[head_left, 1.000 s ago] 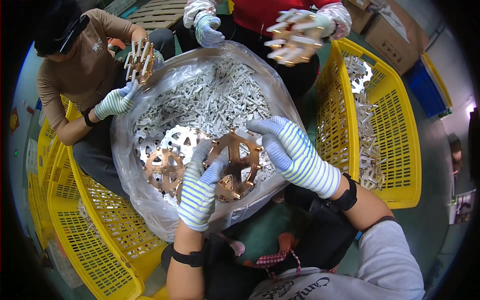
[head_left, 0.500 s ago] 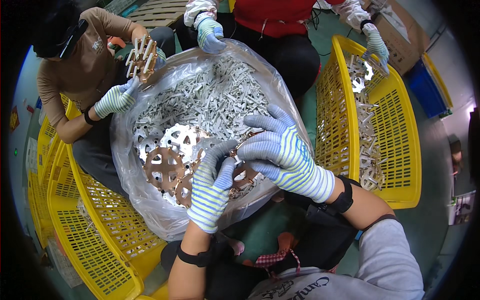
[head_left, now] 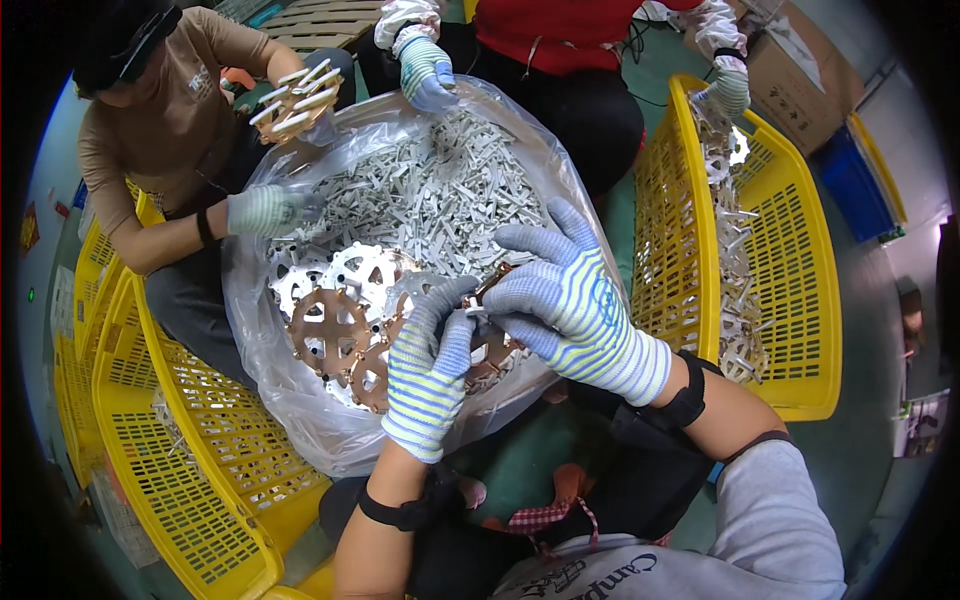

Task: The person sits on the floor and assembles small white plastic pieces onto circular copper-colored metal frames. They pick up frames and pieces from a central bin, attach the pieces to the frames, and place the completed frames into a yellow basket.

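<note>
My left hand (head_left: 428,372) and my right hand (head_left: 585,310), both in striped knit gloves, meet over the near side of a plastic-lined tub (head_left: 262,385). Thumb and forefinger of each hand close on a small pale piece (head_left: 474,308); the other right fingers stretch upward. Just behind and below the fingertips, a copper-coloured disc (head_left: 492,352) is mostly covered by my hands, and which hand bears it I cannot tell. Beside my left hand lie a brown toothed wheel (head_left: 329,330) and silvery slotted wheels (head_left: 362,265). Many loose grey strips (head_left: 450,190) fill the tub's far part.
A co-worker at left holds a copper-coloured wheel (head_left: 297,103) bristling with pale strips. Across the tub, another person in red rests one gloved hand (head_left: 427,75) on its rim. Yellow baskets (head_left: 800,260) with finished-looking metal parts flank me; a blue bin (head_left: 855,185) stands far right.
My hands stay nearly in place, pinching the small piece. The left co-worker's free hand has dropped from the wheel to the strips. The far person's other hand has shifted up over the right basket.
</note>
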`<act>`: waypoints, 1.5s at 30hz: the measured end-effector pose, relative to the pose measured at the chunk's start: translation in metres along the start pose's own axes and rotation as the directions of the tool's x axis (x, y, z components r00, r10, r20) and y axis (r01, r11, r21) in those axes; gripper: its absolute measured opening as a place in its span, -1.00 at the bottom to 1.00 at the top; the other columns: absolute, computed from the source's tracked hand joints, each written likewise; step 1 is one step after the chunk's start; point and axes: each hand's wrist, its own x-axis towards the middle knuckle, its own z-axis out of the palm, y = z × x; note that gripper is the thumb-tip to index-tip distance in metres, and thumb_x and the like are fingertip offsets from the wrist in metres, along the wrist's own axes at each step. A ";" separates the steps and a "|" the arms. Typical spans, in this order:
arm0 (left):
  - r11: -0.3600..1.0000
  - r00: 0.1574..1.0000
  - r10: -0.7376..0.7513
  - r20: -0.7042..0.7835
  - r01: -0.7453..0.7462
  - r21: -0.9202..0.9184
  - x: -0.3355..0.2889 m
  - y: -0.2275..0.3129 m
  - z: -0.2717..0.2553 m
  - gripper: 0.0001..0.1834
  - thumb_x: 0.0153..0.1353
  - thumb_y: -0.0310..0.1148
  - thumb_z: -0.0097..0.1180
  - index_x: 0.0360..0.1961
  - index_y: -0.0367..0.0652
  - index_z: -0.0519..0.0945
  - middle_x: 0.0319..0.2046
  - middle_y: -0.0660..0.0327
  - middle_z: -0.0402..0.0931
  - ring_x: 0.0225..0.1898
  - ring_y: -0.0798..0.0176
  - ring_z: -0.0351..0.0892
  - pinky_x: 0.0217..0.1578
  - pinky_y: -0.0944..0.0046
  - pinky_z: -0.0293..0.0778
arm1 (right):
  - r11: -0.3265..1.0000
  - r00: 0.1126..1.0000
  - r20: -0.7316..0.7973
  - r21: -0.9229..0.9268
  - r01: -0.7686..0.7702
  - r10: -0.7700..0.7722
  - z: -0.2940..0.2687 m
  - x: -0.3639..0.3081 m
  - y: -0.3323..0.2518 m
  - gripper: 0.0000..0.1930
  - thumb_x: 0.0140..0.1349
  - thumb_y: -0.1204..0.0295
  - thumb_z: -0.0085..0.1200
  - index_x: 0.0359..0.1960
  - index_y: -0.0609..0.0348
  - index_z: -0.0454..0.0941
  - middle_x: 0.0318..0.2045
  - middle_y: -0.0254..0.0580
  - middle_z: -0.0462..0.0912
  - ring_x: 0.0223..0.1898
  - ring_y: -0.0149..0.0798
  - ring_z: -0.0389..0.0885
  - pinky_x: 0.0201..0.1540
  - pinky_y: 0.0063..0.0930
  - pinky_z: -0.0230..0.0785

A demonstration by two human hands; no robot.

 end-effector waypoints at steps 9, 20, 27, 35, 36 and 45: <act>0.968 0.989 0.141 -0.046 -0.128 0.217 0.001 0.002 -0.001 -0.70 0.34 -0.47 -0.05 0.04 -0.31 0.55 -0.16 0.13 0.58 -0.13 0.34 0.54 -0.04 0.32 0.46 | 0.999 0.998 0.059 -0.018 -0.028 0.029 0.001 -0.002 -0.005 -0.72 -0.08 0.36 0.27 -0.24 -0.13 0.65 -0.14 -0.14 0.62 0.11 -0.02 0.49 0.37 0.21 -0.10; 0.917 0.972 0.232 -0.045 -0.203 0.345 0.000 0.006 0.000 -0.71 0.31 -0.51 -0.07 0.02 -0.31 0.56 -0.17 0.07 0.60 -0.13 0.27 0.57 -0.03 0.29 0.45 | 0.999 1.000 -0.020 0.053 0.013 -0.012 0.010 -0.008 -0.006 -0.71 -0.05 0.45 0.26 -0.22 -0.05 0.60 -0.16 -0.27 0.60 0.17 0.02 0.45 0.35 0.25 -0.06; 0.907 0.963 0.267 -0.029 -0.241 0.344 0.000 0.003 -0.004 -0.70 0.26 -0.55 -0.07 -0.01 -0.32 0.56 -0.21 0.08 0.59 -0.16 0.27 0.56 -0.06 0.29 0.44 | 0.992 0.992 -0.070 -0.078 0.095 -0.101 0.007 -0.003 -0.006 -0.71 -0.10 0.38 0.22 -0.25 -0.13 0.57 -0.31 -0.35 0.62 0.08 -0.06 0.51 0.30 0.35 -0.03; 0.749 0.874 0.477 0.091 -0.458 0.479 -0.003 0.013 -0.006 -0.62 0.06 -0.47 0.25 -0.05 -0.28 0.58 -0.20 0.08 0.60 -0.28 0.19 0.61 -0.20 0.23 0.54 | 0.997 0.998 -0.020 -0.048 0.061 -0.062 -0.003 0.001 -0.016 -0.69 -0.14 0.44 0.25 -0.28 -0.13 0.54 -0.37 -0.38 0.65 0.11 -0.10 0.51 0.34 0.34 -0.11; 0.755 0.880 0.467 0.087 -0.448 0.479 -0.003 0.012 -0.006 -0.60 0.04 -0.45 0.29 -0.05 -0.28 0.58 -0.20 0.08 0.60 -0.27 0.18 0.62 -0.20 0.23 0.54 | 0.998 0.998 -0.018 -0.018 0.065 -0.065 -0.004 0.001 -0.015 -0.68 -0.14 0.44 0.25 -0.27 -0.12 0.54 -0.37 -0.38 0.66 0.11 -0.10 0.51 0.34 0.35 -0.11; 0.732 0.874 0.479 0.084 -0.450 0.512 0.003 0.005 -0.010 -0.56 -0.04 -0.40 0.43 -0.11 -0.27 0.60 -0.22 0.08 0.62 -0.25 0.18 0.62 -0.19 0.26 0.53 | 0.996 0.998 -0.006 0.062 0.057 -0.057 0.007 -0.002 -0.006 -0.63 -0.14 0.44 0.23 -0.19 -0.05 0.55 -0.26 -0.31 0.65 0.13 -0.09 0.50 0.37 0.28 -0.11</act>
